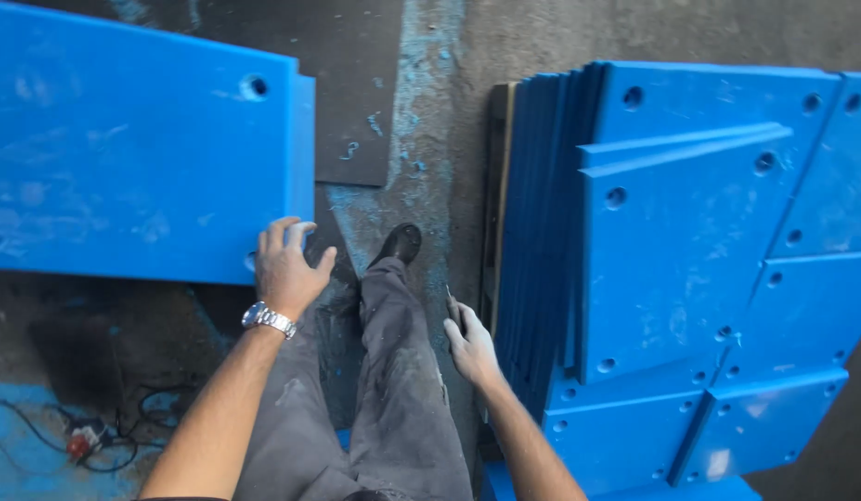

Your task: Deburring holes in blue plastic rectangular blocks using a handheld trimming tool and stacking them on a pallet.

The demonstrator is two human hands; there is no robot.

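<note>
Left hand [286, 269] grips the lower corner of the blue plastic panel [133, 139], upper left; right hand [472, 345], loosely curled around a thin tool, should steady the panel.

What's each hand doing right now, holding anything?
Left hand: fingers curled over the corner of the big blue panel, gripping it.
Right hand: holding a small thin tool; kind unclear.

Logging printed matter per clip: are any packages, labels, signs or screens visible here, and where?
Pale sticker: the only likely label, on the lowest blue panel at bottom right, small whitish rectangle, too blurred to confirm.
No packages, signs or screens show.
</note>
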